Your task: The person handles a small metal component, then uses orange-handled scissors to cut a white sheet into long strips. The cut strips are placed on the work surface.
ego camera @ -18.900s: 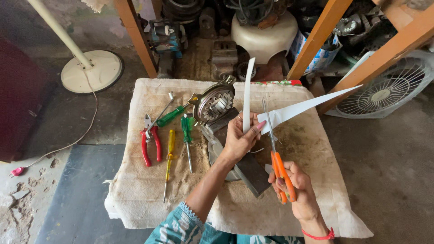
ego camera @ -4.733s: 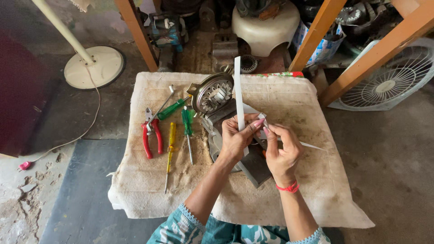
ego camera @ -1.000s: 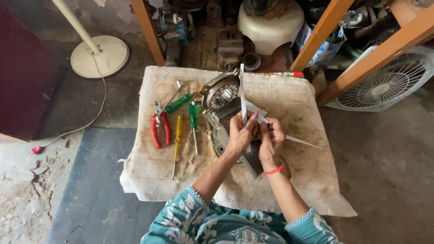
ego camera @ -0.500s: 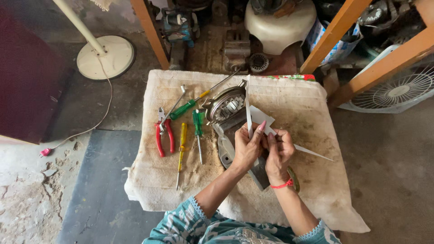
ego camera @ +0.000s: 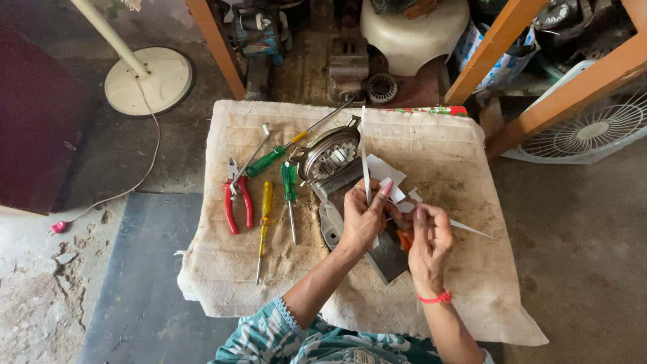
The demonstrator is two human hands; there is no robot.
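My left hand (ego camera: pixel 362 219) grips a long narrow white strip (ego camera: pixel 364 152) that stands upright above a grey fan motor (ego camera: pixel 329 160). Close beside it, my right hand (ego camera: pixel 428 237), with a red band at the wrist, pinches a thin white sliver (ego camera: pixel 472 230) that points right. Small white offcuts (ego camera: pixel 383 170) lie just behind the fingers. Orange scissor handles (ego camera: pixel 403 238) show between the hands, over a dark flat plate (ego camera: pixel 389 257); neither hand holds them.
A cloth-covered table (ego camera: pixel 445 148) carries red pliers (ego camera: pixel 237 202), a yellow screwdriver (ego camera: pixel 265 217), two green screwdrivers (ego camera: pixel 290 195) and a metal rod. Behind stand orange wooden legs (ego camera: pixel 486 50), a white fan guard (ego camera: pixel 588 131), a round fan base (ego camera: pixel 148 79) and motor parts.
Long ago my right hand held the orange scissors and a wide white sheet; now it pinches a sliver. Over the last second the hands stay together, barely moving.
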